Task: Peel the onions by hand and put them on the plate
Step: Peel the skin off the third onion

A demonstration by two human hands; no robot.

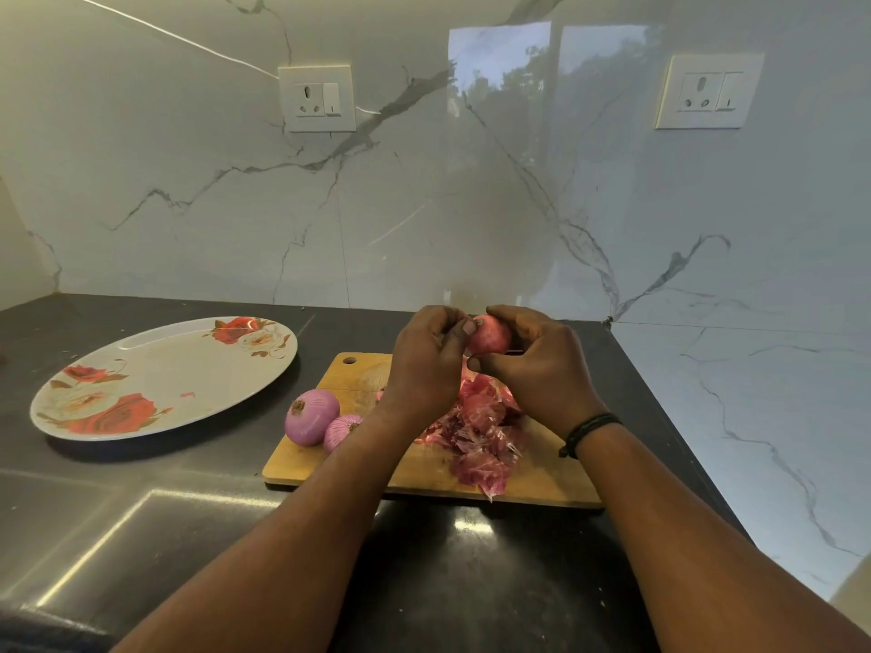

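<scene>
Both hands, left hand (426, 358) and right hand (537, 365), grip the onion (490, 334) above the cutting board (424, 468) so loosened skin likely joins the peel pile (480, 431).

wooden cutting board (301, 464) on dark counter (141, 534) | two wall sockets (316, 97) – marble backsplash (424, 205)

left hand (426, 358), right hand (535, 365), hands raised, fingers curled

Three onions (490, 334) (one held), one plate (160, 369), one cutting board (424, 473), two sockets (316, 99)
</scene>
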